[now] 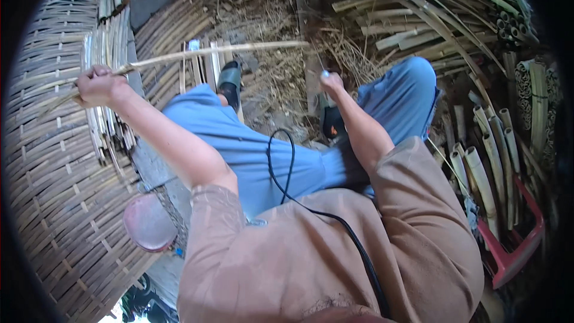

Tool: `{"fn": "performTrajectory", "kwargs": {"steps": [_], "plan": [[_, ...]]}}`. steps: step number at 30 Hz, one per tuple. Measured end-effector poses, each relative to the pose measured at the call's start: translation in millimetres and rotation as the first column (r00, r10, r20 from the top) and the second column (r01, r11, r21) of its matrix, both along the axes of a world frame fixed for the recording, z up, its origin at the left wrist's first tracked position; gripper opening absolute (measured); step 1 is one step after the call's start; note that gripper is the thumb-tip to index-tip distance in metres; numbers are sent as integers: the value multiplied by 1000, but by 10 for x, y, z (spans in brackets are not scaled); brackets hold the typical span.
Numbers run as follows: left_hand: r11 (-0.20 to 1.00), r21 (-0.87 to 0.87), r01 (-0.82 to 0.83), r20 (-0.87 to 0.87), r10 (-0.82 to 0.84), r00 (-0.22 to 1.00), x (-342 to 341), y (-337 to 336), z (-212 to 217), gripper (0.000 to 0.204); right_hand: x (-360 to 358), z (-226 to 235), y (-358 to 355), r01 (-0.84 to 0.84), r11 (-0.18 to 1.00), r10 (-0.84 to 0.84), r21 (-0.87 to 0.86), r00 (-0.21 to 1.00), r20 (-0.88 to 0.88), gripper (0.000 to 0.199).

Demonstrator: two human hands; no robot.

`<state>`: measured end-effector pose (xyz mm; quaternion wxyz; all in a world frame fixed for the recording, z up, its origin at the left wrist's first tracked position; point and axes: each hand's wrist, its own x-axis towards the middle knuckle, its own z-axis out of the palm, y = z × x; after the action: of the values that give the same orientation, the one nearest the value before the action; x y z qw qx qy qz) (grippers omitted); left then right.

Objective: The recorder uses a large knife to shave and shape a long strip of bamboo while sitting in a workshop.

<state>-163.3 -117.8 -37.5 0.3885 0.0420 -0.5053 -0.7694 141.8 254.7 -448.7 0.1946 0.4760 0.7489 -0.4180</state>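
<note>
My left hand (99, 86) is out to the left, closed around a long, thin bamboo strip (221, 49). From the fist the strip runs right, nearly level across the view, and bends slightly; its short tail sticks out past the fist on the left. Ahead of my right knee, my right hand (332, 84) is closed on a slim tool with a pale part (324, 73) showing at the fist. A thin, blade-like line rises from it toward the strip's far end. The tool's exact kind is too small to make out, and whether it touches the strip cannot be told.
A woven bamboo wall (60, 203) curves along the left, with a bundle of slats (110, 54) against it. Shavings (269, 54) litter the ground between my feet. Split bamboo (412, 30) lies far right; upright tubes (478, 173) and a red plastic frame (508, 263) stand nearer.
</note>
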Motion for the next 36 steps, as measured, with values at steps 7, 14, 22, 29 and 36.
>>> {"fn": "performTrajectory", "kwargs": {"steps": [7,14,22,29,36], "plan": [[999,26,-39,-20,40,999,160,162,110,48,-93,59,-151,-155,982,161,110,986,-50,40],[997,5,-83,8,83,997,292,291,150,83,-188,430,-249,-153,958,217,244,941,-261,40],[991,-22,-134,7,134,991,362,338,187,65,132,-211,0,-74,978,68,197,997,40,38],[652,-173,738,-363,-739,568,276,82,36,29,-228,246,-33,-54,997,64,58,982,-175,36],[702,33,711,-206,-692,692,462,367,215,28,-433,1710,-706,-105,973,210,207,777,-594,46]]}}
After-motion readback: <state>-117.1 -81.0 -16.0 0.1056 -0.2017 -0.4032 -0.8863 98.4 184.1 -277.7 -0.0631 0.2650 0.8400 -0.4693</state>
